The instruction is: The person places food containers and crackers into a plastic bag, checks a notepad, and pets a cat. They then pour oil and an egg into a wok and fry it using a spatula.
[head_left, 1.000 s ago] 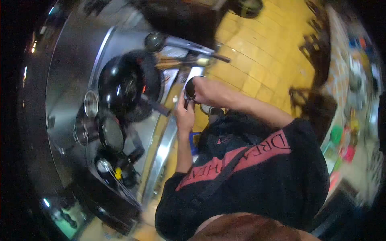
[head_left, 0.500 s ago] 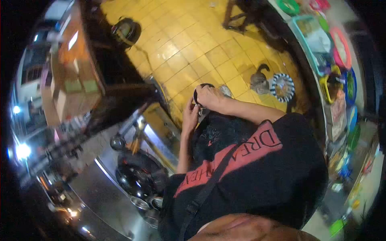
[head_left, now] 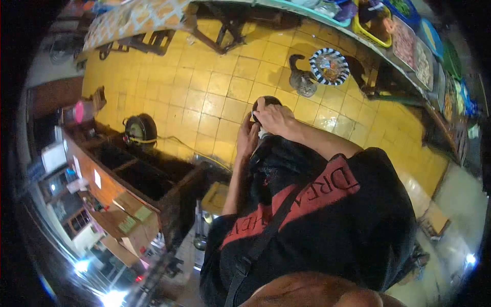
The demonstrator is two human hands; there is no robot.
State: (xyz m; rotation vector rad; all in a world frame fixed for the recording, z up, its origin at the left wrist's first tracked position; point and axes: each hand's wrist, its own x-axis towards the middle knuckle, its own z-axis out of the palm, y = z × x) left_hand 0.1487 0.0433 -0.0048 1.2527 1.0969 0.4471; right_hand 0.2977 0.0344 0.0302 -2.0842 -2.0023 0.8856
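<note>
dark round cup (head_left: 267, 100) held between left hand (head_left: 248, 137) and right hand (head_left: 276, 118).

- round dark object (head_left: 267, 101) under right hand (head_left: 276, 120): faint sheen; material cannot be told;
- floor (head_left: 215, 77): yellow glazed tiles, glossy; light reflections toward its right edge;
- shirt (head_left: 332, 230): black cloth, matt; red print flat;
- strap (head_left: 255, 245): dark woven webbing, matt;
- cabinet (head_left: 94, 176): brown wood look, dull;
- yellow tub (head_left: 369, 31): plastic, smooth;
- cat (head_left: 302, 82): grey fur
</note>
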